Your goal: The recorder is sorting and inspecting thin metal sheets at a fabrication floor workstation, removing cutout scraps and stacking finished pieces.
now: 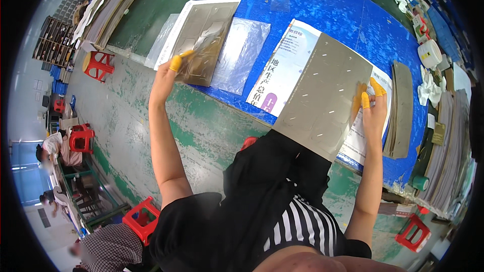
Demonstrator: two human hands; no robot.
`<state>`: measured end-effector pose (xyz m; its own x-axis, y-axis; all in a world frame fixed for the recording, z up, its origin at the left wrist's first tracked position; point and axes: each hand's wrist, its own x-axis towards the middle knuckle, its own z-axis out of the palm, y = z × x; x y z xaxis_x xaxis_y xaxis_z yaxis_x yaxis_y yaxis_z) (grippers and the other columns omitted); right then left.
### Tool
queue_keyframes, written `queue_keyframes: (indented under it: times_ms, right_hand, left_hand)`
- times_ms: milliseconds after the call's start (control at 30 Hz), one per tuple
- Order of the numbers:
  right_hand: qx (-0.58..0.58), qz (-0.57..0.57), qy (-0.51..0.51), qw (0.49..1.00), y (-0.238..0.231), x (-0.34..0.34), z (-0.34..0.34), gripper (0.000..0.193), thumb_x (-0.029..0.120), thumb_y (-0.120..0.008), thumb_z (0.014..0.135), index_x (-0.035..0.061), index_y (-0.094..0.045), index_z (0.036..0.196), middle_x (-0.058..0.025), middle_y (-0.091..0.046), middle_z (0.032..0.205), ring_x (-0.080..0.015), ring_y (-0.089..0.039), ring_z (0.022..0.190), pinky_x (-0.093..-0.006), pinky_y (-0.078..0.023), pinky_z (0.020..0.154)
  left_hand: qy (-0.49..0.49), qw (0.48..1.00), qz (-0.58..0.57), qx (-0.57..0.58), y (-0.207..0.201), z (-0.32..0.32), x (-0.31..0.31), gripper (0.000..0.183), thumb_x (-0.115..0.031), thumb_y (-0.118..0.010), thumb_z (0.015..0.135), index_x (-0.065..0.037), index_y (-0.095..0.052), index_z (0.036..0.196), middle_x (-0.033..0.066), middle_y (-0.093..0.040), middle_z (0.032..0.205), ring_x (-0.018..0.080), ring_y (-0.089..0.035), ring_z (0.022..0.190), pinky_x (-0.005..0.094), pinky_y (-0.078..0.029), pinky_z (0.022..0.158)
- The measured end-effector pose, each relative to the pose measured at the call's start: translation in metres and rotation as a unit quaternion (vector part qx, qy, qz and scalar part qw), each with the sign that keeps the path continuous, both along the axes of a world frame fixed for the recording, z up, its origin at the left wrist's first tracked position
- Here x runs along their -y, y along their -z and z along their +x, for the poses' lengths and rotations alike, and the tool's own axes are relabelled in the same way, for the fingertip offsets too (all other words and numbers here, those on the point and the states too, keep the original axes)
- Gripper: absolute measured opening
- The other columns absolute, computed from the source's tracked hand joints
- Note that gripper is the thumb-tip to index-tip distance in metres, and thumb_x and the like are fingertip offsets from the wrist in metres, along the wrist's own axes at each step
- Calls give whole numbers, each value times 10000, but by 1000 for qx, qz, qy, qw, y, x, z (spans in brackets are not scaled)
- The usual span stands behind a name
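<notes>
My left hand is at the left edge of a glossy grey-brown sheet. Its thumb and index finger, in yellow finger cots, appear closed on that edge. Bright reflections streak the sheet, which lies over white paper. A larger grey-brown sheet with small pale marks lies in front of me on printed newspaper, its near corner reaching past the table edge. Beside its right edge, my right hand has its yellow-capped thumb and fingers apart. Whether those fingertips touch the sheet is unclear.
Clear plastic film lies between the two sheets on the blue table covering. Narrow brown strips are stacked at the right, near white cloths and a white tub. Red stools stand on the floor; other people sit at left.
</notes>
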<state>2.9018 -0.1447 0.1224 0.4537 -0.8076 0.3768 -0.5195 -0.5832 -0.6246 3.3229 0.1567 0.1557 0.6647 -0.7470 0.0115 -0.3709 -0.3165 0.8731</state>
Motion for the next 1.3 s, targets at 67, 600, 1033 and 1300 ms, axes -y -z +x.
queue_keyframes:
  times_ms: [67, 600, 1033, 1300]
  right_hand:
    - [0, 4, 1, 1000, -1, -1, 0, 421, 10, -569, 810, 72, -515, 1223, -74, -499, 966, -129, -468, 663, -251, -416, 598]
    - [-2, -15, 1, 1000, 5, 5, -4, 339, 8, -582, 774, 14, -559, 1113, -110, -489, 853, -223, -496, 649, -316, -418, 585]
    - [-11, 6, -13, 1000, 2, 4, -4, 399, 20, -599, 778, 96, -553, 1167, -82, -533, 1024, -172, -525, 659, -294, -453, 601]
    - [14, 16, -15, 1000, -1, 5, -4, 381, 37, -597, 798, 92, -547, 1172, -81, -536, 1087, -156, -532, 650, -281, -467, 613]
  left_hand:
    - [-74, 988, -128, 44, 1, -2, 10, 348, -243, -476, 927, 16, -570, 1139, 87, -605, 1092, 141, -553, 992, 272, -402, 905]
    - [-254, 798, -463, -289, -18, -112, 66, 463, -372, -330, 965, -33, -404, 1272, 96, -459, 1278, 229, -476, 1145, 374, -397, 980]
    - [-191, 856, -455, -155, 8, -135, 69, 367, -226, -453, 943, -11, -414, 1238, 97, -485, 1221, 200, -496, 1095, 351, -411, 952]
    - [-202, 825, -521, -84, -22, -180, 96, 337, -80, -418, 935, 12, -406, 1259, 140, -468, 1262, 223, -494, 1134, 348, -439, 914]
